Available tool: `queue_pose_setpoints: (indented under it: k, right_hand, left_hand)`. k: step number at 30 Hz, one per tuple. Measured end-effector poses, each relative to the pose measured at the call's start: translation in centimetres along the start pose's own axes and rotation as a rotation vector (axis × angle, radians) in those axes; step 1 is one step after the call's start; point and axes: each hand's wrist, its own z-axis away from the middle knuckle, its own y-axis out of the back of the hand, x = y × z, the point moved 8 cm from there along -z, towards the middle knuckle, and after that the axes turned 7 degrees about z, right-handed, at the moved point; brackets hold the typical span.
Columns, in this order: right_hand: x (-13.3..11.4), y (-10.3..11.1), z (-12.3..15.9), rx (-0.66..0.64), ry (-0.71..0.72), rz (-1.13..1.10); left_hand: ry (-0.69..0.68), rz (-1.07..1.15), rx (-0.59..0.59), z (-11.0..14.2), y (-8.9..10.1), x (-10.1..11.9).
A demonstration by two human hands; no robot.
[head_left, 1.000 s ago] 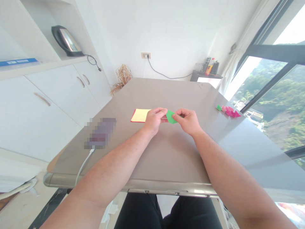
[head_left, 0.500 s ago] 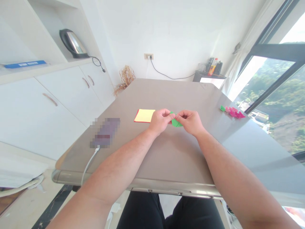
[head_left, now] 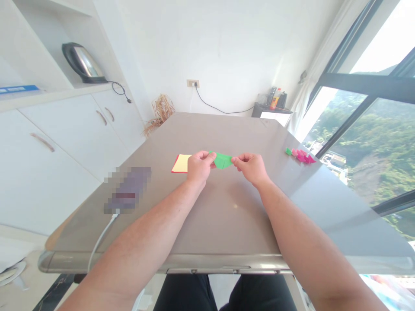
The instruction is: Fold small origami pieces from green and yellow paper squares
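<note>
A small, folded piece of bright green paper (head_left: 223,161) is stretched between the person's 2 bare hands, in front of the torso and over the middle of a broad grey-brown table (head_left: 227,220) with a smooth top. The left hand (head_left: 199,168) pinches the paper's left end, thumb on top and fingers behind. The right hand (head_left: 252,167) holds the right corner between thumb and bent forefinger, the other fingers curled in. Creases show across the green surface, and its lower edge slants up toward the right hand.

Just left of the left hand, partly hidden by it, lies a flat, pale yellow square sheet (head_left: 180,164) with a red border along its left and lower edges. Further left is a dark, pixelated rectangular object (head_left: 129,188), with a white cable (head_left: 101,236) running from its near end over the table's front edge.

Well apart on the right, near the window (head_left: 350,142), a small green folded paper piece (head_left: 288,151) sits beside a row of pink folded paper pieces (head_left: 304,157). A black-and-silver electric kettle (head_left: 87,62) stands on the white cabinet (head_left: 71,125) at left.
</note>
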Motion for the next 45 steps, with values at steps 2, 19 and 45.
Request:
queue_pose_setpoints:
  k: [2,19,45]
  right_hand:
    - [-0.2,0.7,0.3,0.127,0.004,-0.009]
    - [-0.2,-1.9,0.6,0.027,-0.044,-0.31]
    - [-1.4,-1.2,0.8,-0.135,0.108,-0.078]
  left_hand:
    - [-0.047,-0.06,0.096,-0.2,0.9,0.4]
    - [-0.269,-0.322,0.027,1.3,-0.5,1.8]
    - [-0.119,-0.327,-0.287,1.5,-2.4,0.9]
